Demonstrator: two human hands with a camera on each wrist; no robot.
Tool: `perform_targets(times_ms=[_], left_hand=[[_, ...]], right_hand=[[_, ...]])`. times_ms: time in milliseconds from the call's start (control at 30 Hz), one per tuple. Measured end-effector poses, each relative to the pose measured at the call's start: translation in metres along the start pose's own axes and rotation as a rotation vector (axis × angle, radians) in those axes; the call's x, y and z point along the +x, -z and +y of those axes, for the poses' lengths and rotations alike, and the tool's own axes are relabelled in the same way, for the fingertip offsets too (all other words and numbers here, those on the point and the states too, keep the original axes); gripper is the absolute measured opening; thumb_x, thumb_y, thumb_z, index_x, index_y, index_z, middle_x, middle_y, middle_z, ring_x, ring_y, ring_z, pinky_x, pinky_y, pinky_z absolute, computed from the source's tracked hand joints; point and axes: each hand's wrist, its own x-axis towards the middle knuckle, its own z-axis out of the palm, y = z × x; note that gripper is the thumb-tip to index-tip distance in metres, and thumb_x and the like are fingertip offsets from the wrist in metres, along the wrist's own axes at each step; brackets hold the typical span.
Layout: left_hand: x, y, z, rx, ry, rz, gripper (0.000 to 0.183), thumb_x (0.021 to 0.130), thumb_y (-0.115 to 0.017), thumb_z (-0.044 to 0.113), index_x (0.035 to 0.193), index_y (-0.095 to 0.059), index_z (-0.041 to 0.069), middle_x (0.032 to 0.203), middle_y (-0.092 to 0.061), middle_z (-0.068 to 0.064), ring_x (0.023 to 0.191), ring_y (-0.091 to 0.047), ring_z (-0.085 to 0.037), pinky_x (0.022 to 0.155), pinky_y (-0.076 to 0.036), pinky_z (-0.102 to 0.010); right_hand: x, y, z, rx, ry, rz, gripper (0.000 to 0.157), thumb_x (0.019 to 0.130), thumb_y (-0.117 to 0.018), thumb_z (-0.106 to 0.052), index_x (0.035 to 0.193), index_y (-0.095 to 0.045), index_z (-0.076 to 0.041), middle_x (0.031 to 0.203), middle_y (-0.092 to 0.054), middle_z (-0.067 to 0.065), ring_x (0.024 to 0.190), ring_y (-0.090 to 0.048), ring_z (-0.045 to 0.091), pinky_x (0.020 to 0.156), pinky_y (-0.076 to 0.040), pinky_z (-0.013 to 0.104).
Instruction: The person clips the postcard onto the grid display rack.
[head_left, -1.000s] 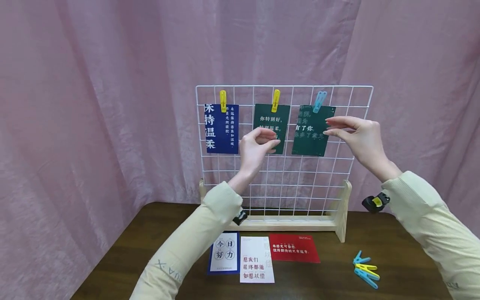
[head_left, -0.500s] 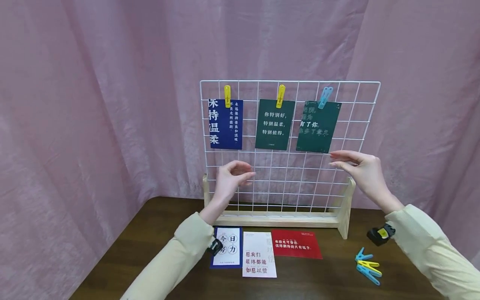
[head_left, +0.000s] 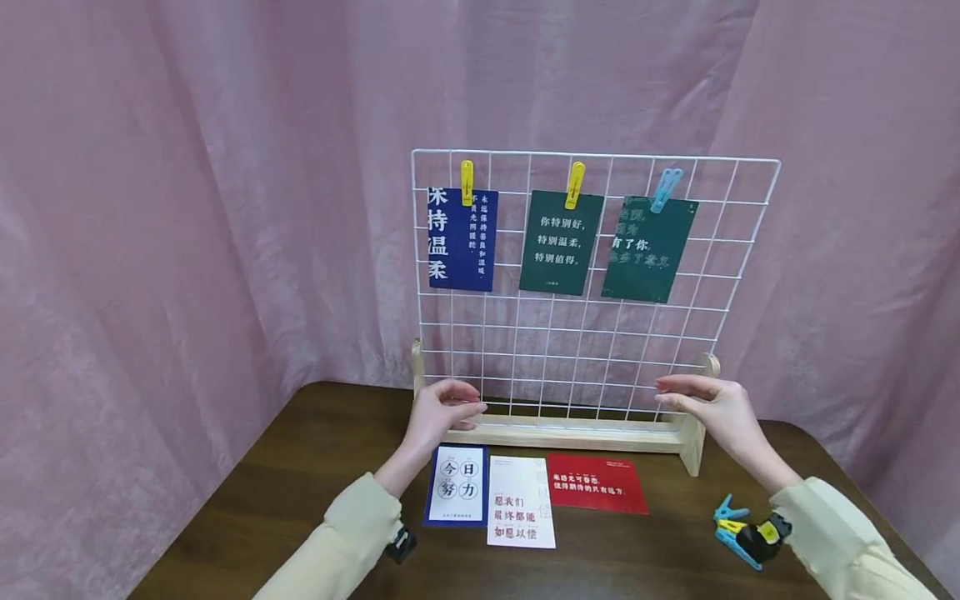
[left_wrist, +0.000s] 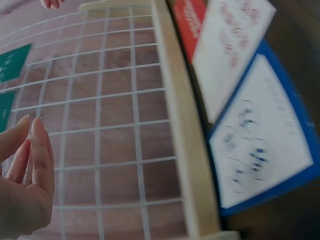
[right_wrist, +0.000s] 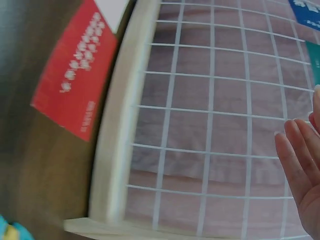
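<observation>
My left hand (head_left: 435, 412), fingers loosely bent with nothing in them, is in front of the left end of the stand's wooden base (head_left: 570, 435). At the base's right end hovers my right hand (head_left: 716, 408), also holding nothing. Above them, three cards hang on the white wire grid (head_left: 540, 340). A blue card (head_left: 459, 250) and a green card (head_left: 558, 246) each hang from a yellow clip (head_left: 467, 183). The other green card (head_left: 648, 250), slightly tilted, is held by a light blue clip (head_left: 666, 190).
On the brown table (head_left: 285, 500), in front of the base, lie a blue-bordered card (head_left: 459, 492), a white card (head_left: 519, 512) and a red card (head_left: 600, 485). Blue and yellow clips (head_left: 729, 512) lie at the right, partly hidden by the right wrist camera. A pink curtain (head_left: 300, 167) hangs behind.
Both hands have dropped from the hanging cards to the level of the stand's base; the left also shifted left. The hanging cards and clips stay on the grid.
</observation>
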Motion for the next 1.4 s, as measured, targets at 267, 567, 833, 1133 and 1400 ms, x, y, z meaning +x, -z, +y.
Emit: perform_targets(times_ms=[267, 567, 833, 1133, 1400], left_hand=[[-0.035, 0.016, 0.009, 0.173, 0.094, 0.067, 0.032, 0.048, -0.065, 0.026, 0.076, -0.053, 0.017, 0.068, -0.052, -0.001, 0.053, -0.051, -0.015, 0.035, -0.038, -0.028], [-0.058, 0.02, 0.037, 0.327, 0.197, 0.041, 0.036, 0.043, -0.065, 0.033, 0.072, -0.053, 0.014, 0.062, -0.051, -0.001, 0.049, -0.05, -0.012, 0.032, -0.037, -0.028], [-0.087, 0.006, 0.132, 0.448, 0.277, -0.062, 0.039, 0.045, -0.067, 0.02, 0.071, -0.05, -0.003, 0.058, -0.048, -0.007, 0.045, -0.047, -0.016, 0.037, -0.039, -0.028], [-0.096, 0.005, 0.129, 0.734, 0.386, -0.105, 0.049, 0.041, -0.068, 0.028, 0.075, -0.047, 0.0, 0.057, -0.038, -0.005, 0.04, -0.039, -0.013, 0.035, -0.035, -0.022], [-0.101, 0.008, 0.121, 0.786, 0.441, -0.087, 0.062, 0.033, -0.069, 0.03, 0.078, -0.043, -0.004, 0.058, -0.038, -0.008, 0.034, -0.041, -0.015, 0.032, -0.033, -0.022]], right_hand=[[-0.022, -0.008, 0.011, -0.056, -0.094, -0.027, 0.023, 0.063, -0.055, -0.024, 0.085, -0.053, -0.017, 0.077, -0.053, 0.0, 0.067, -0.048, 0.008, 0.051, -0.039, 0.022], [-0.034, -0.006, 0.028, -0.078, -0.068, -0.06, 0.024, 0.064, -0.054, -0.023, 0.086, -0.054, -0.016, 0.079, -0.053, 0.0, 0.067, -0.047, 0.009, 0.049, -0.038, 0.022], [-0.043, -0.001, 0.035, -0.061, -0.088, -0.079, 0.024, 0.064, -0.054, -0.023, 0.087, -0.053, -0.018, 0.082, -0.053, 0.001, 0.069, -0.048, 0.009, 0.051, -0.039, 0.022], [-0.051, 0.008, 0.041, -0.08, -0.115, -0.084, 0.025, 0.064, -0.054, -0.023, 0.087, -0.054, -0.014, 0.079, -0.054, -0.001, 0.073, -0.047, 0.01, 0.053, -0.037, 0.02], [-0.055, 0.014, 0.046, -0.107, -0.146, -0.106, 0.023, 0.064, -0.053, -0.025, 0.086, -0.054, -0.017, 0.081, -0.053, -0.003, 0.073, -0.047, 0.01, 0.055, -0.037, 0.021]])
